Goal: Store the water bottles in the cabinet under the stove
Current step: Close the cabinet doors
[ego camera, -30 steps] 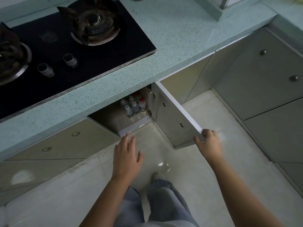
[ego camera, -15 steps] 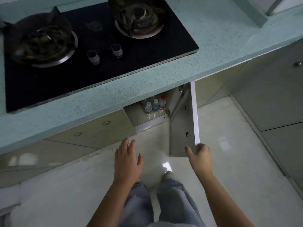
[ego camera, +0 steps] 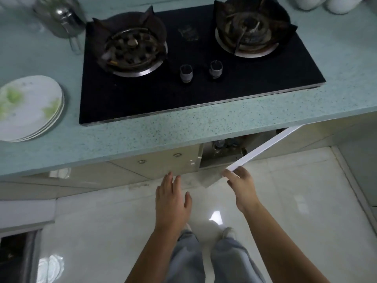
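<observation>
Under the black two-burner stove, a cabinet door stands partly open, its white top edge slanting from upper right to lower left. My right hand grips the door's near corner. Through the narrow gap I glimpse the tops of water bottles standing inside the cabinet, mostly hidden by the countertop edge. My left hand hovers flat with fingers spread, holding nothing, in front of the closed neighbouring cabinet front.
A speckled teal countertop overhangs the cabinets. A stack of white plates sits at the left, a metal pot behind it. White containers stand at the back right. Glossy floor tiles and my legs are below.
The door has swung leftward toward the cabinet, narrowing the gap, with my right hand on its edge. The view has shifted left, showing plates and both burners. The left hand stays hovering.
</observation>
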